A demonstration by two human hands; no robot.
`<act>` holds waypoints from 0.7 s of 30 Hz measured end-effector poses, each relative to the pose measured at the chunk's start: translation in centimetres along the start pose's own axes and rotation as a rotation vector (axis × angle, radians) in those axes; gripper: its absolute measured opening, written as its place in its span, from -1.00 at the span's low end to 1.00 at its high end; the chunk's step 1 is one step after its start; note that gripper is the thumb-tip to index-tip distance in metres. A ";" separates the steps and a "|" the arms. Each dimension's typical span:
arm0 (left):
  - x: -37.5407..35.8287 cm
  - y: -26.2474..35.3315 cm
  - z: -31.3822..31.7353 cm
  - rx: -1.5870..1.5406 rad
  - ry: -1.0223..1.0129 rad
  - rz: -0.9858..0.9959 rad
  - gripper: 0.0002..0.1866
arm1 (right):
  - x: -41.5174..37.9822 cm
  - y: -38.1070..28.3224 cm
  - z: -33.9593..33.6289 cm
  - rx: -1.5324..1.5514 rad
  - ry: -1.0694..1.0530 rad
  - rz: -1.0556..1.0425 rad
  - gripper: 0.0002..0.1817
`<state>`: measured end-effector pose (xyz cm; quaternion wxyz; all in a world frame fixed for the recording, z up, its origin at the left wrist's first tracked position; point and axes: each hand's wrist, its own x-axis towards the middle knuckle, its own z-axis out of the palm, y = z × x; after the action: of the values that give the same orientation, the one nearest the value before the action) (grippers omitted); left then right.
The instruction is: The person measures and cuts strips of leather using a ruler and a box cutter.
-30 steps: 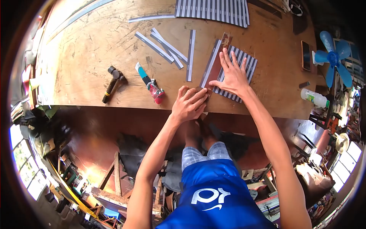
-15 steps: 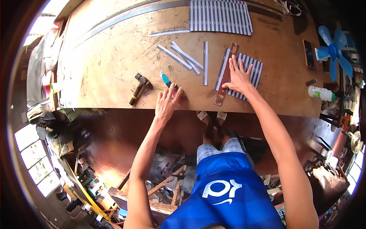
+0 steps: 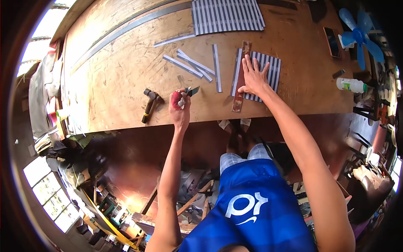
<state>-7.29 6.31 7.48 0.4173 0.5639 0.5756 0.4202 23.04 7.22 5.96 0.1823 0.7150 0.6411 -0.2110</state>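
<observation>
My left hand (image 3: 180, 106) is closed around a cutter knife (image 3: 193, 91), its blade pointing right, just above the table near the front edge. Something red and a whitish bit show at the fingers. With fingers spread, my right hand (image 3: 254, 77) presses on a rusty flat metal bar (image 3: 238, 94) and the striped sheet (image 3: 273, 71) beneath it. The bar lies across the sheet near its left side, parallel to the stripes. Left of it, a cut strip (image 3: 217, 69) lies alone, and several more strips (image 3: 182, 67) lie crossed or loose.
A hammer (image 3: 151, 105) lies left of my left hand. A larger striped stack (image 3: 226, 16) and a long metal ruler (image 3: 126, 30) are at the back. At the right are a phone (image 3: 332, 42), a blue fan (image 3: 359, 35) and a bottle (image 3: 351, 85).
My left hand has closed around the knife and lifted it, turning the blade to the right. My right hand stays on the bar. The whole view has shifted slightly.
</observation>
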 end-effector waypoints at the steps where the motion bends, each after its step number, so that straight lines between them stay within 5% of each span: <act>1: 0.1 -0.5 0.0 0.001 -0.008 0.002 -0.80 | 0.0 -0.1 -0.1 -0.009 -0.006 0.008 0.56; 5: 0.6 -1.2 0.4 -0.082 -0.032 -0.123 -0.82 | -0.3 -0.1 -0.6 0.019 -0.031 -0.009 0.54; 7: 1.2 -1.3 0.5 0.120 -0.099 0.022 -0.79 | -0.3 -0.1 -0.6 0.035 -0.036 -0.007 0.55; 17: 4.2 -0.4 3.0 0.424 -0.350 0.001 -0.69 | -0.4 -0.1 -0.7 0.073 -0.042 -0.009 0.55; 21: 6.5 1.5 10.2 -0.036 -0.410 0.012 -0.61 | -0.5 0.0 -0.7 0.106 -0.033 -0.007 0.54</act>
<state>2.78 12.99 5.87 0.5331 0.6336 0.4677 0.3092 23.05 7.17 6.85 0.1539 0.7180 0.6283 -0.2570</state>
